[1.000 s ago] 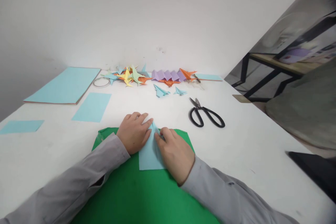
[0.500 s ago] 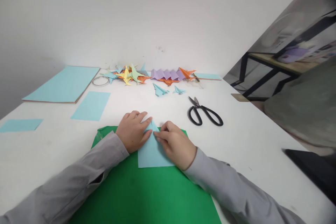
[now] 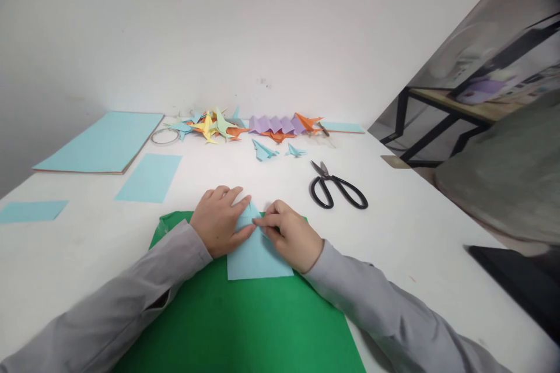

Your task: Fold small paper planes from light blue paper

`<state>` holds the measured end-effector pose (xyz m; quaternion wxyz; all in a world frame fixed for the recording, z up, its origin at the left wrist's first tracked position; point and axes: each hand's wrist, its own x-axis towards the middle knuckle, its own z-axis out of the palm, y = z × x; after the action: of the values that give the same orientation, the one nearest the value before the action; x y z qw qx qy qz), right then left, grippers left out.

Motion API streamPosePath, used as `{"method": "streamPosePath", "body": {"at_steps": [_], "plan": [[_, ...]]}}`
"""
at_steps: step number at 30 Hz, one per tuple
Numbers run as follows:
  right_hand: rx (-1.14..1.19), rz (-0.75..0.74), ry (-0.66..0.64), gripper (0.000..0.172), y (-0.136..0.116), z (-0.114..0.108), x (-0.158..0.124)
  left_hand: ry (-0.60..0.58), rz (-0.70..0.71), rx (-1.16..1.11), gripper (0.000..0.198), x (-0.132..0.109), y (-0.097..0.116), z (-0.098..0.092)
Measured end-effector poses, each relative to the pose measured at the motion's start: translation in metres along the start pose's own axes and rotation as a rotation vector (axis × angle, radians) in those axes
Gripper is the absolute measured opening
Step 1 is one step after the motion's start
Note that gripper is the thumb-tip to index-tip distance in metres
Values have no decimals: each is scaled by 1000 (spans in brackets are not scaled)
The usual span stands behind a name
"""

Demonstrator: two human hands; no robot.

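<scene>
A light blue sheet of paper, its top folded to a point, lies on a green board in front of me. My left hand rests flat over its upper left part, fingers spread, with the thumb near the crease. From the other side my right hand pinches at the folded flap with thumb and index finger, and its palm hides the sheet's right edge. Both fingertips nearly meet at the middle of the fold.
Black-handled scissors lie to the right. Blue paper pieces and a paper stack are at left. Along the wall sit origami figures, a purple pleated strip and a tape roll. A black object is at right.
My right thumb and index finger have shifted slightly along the fold, and my left thumb has moved a little toward them. The whole view has drifted slightly.
</scene>
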<state>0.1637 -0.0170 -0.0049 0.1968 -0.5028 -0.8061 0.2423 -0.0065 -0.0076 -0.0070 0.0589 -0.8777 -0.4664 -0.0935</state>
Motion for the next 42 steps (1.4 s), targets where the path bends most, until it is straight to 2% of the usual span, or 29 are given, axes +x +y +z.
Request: {"method": "streamPosePath", "body": {"at_steps": [5, 8, 11, 18, 24, 30, 42], "plan": [[-43, -25, 46, 29, 1, 3, -2, -5, -12, 6, 54, 0, 1, 0], [-124, -94, 95, 29, 0, 4, -3, -5, -11, 7, 54, 0, 2, -1], [-187, -151, 88, 30, -1, 3, -3, -2, -7, 3, 54, 0, 2, -1], [-247, -141, 54, 30, -4, 0, -4, 2, -10, 0, 53, 1, 2, -2], [-259, -119, 43, 29, -6, 0, -5, 7, -23, -15, 62, 2, 1, 0], [-260, -124, 41, 29, -6, 0, -4, 10, 5, -6, 56, 1, 0, 0], [-268, -175, 64, 28, -4, 2, -5, -3, 12, 0, 55, 2, 0, 0]]}}
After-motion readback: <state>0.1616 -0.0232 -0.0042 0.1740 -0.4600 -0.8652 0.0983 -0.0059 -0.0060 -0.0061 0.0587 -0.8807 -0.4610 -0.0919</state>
